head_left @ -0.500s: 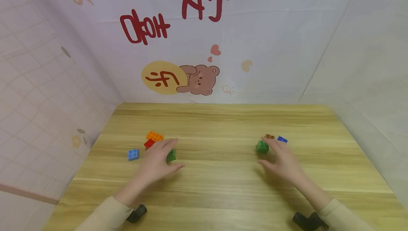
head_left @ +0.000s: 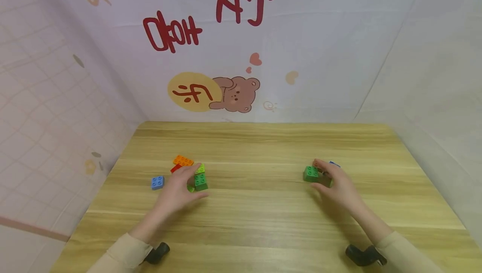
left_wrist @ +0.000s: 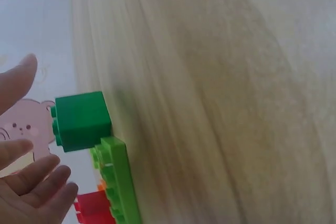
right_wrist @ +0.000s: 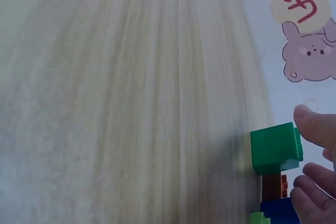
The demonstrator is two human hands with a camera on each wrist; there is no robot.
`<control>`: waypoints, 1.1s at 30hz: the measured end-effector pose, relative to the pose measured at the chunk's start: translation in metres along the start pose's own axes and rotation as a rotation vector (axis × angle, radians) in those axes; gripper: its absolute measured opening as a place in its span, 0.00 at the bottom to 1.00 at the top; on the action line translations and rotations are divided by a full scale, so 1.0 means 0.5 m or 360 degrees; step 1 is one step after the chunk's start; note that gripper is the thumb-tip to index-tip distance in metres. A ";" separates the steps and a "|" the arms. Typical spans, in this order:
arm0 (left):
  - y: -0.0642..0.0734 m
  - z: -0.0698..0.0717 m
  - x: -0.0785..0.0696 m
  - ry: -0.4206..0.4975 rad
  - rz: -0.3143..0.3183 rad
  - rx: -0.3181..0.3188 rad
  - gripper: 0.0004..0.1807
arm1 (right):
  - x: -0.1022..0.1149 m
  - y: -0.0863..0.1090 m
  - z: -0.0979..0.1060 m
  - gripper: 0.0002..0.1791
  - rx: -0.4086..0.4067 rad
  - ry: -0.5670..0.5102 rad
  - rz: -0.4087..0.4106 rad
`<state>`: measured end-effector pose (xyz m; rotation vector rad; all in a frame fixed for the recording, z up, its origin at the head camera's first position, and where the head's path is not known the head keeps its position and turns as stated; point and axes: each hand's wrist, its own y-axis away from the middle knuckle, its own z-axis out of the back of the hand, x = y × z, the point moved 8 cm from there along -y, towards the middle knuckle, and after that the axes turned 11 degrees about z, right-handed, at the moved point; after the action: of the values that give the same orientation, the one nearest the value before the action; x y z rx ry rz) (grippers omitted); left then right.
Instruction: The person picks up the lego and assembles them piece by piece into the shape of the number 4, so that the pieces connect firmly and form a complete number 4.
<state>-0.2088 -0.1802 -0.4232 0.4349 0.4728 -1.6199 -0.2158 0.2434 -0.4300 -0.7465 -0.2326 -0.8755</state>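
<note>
My left hand [head_left: 176, 191] hovers over the left group of bricks, fingers and thumb spread apart with nothing gripped. Just past its fingertips is a dark green toy brick [head_left: 201, 182], beside a lime green brick [head_left: 200, 168] partly covered by the hand. In the left wrist view the green brick [left_wrist: 83, 120] is in front of the thumb and fingers. On the other side, my right hand [head_left: 340, 187] has its thumb and fingers parted, close to another green brick [head_left: 311, 174]. The right wrist view has this green brick [right_wrist: 274, 148] near the thumb tip, nothing pinched.
Left of the left hand are a light blue brick [head_left: 157, 182], a red brick [head_left: 175, 168] and an orange brick [head_left: 183, 161]. By the right hand are a brown brick [right_wrist: 271, 186], a blue brick [right_wrist: 278, 211] and a lime brick [right_wrist: 259, 219]. A printed cloth [head_left: 320, 55] stands behind the table.
My left hand has drawn slightly left, uncovering more of the green and lime bricks. The right hand has shifted a little to the right. The bricks stay in place.
</note>
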 end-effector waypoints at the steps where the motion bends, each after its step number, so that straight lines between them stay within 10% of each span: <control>1: -0.002 0.001 0.005 0.0025 0.0013 0.0000 0.48 | -0.002 0.000 -0.001 0.37 0.0005 -0.0015 -0.0013; 33: -0.033 -0.045 0.075 0.0534 0.0265 0.0246 0.34 | -0.050 0.011 -0.039 0.31 0.0135 -0.0200 -0.0368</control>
<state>-0.2287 -0.1980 -0.4612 0.8487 0.5480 -1.4312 -0.2296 0.2478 -0.4589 -0.7047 -0.4722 -1.0318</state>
